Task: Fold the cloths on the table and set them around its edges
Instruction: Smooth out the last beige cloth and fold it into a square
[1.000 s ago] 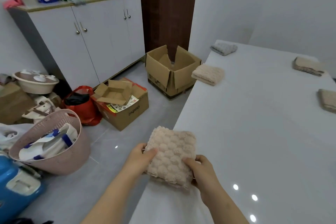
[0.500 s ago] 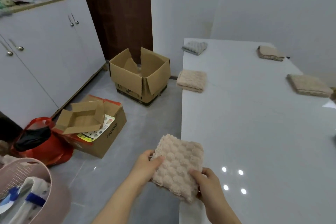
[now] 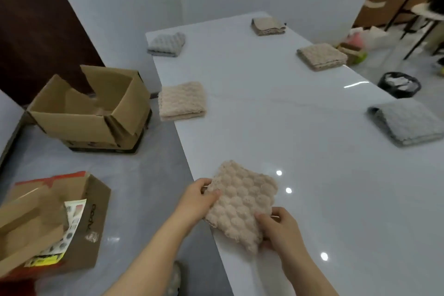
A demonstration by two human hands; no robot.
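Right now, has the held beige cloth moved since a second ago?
Yes. The held beige cloth has shifted right, from straddling the table's left edge to almost wholly over the tabletop.

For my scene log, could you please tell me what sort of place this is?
Probably a household storage room: an open cardboard box on the floor, a glossy white table, a black-lined bin.

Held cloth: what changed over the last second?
The cloth shifted slightly inward from the table's left edge, while the head view swung right. The left hand and right hand still grip it. The folded cloths stayed put.
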